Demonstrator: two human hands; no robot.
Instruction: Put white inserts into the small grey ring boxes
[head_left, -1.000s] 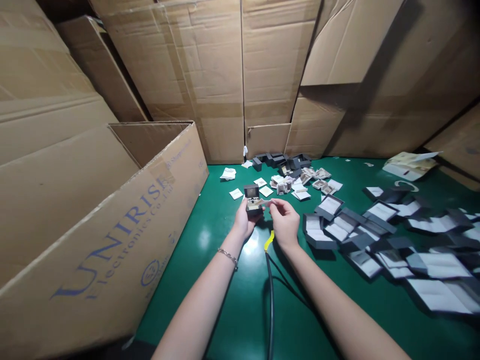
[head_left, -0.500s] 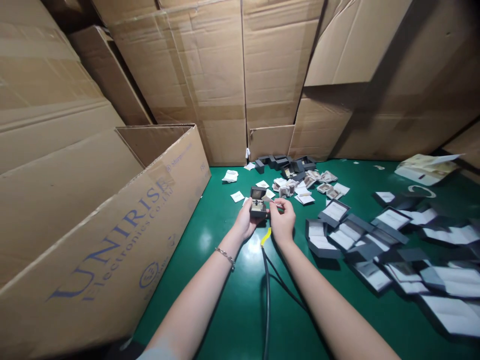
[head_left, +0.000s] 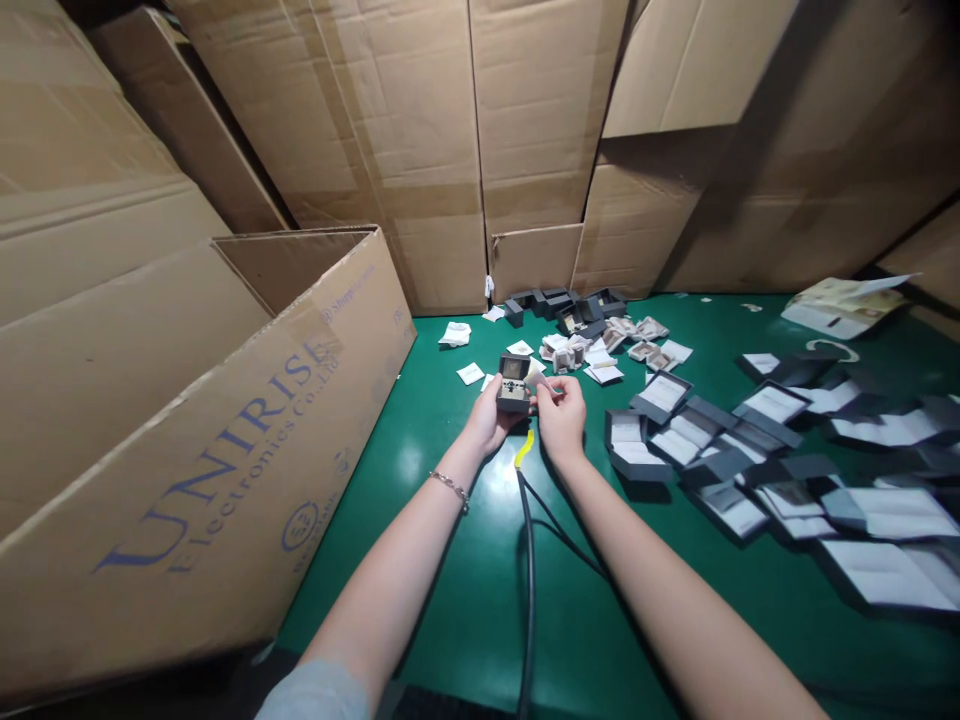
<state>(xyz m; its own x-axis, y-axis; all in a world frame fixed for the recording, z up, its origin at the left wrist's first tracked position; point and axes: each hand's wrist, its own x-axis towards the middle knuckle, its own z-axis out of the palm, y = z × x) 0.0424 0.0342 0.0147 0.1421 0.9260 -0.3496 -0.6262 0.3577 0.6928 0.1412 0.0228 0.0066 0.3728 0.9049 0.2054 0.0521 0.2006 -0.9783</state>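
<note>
My left hand (head_left: 489,418) is closed around a small dark jewelry box (head_left: 514,404), held up over the green table. The box's lid stands up, and a pale insert with small dark items on it shows inside. My right hand (head_left: 562,410) pinches a small white card (head_left: 537,377) just right of the open lid. Below the hands lies a black cable (head_left: 529,560) with a yellow end (head_left: 524,449). Small white papers (head_left: 470,373) lie on the table beyond my left hand.
A large printed carton (head_left: 300,420) stands at the left; cardboard walls (head_left: 420,150) rise at the back. Many open dark boxes with white linings (head_left: 686,440) spread over the right. Behind the hands are dark boxes (head_left: 551,302) and pale inserts (head_left: 566,352) on the green table (head_left: 450,600).
The whole view has shifted slightly, so things sit a little higher in the picture. The white card in my right hand now shows more plainly beside the box lid.
</note>
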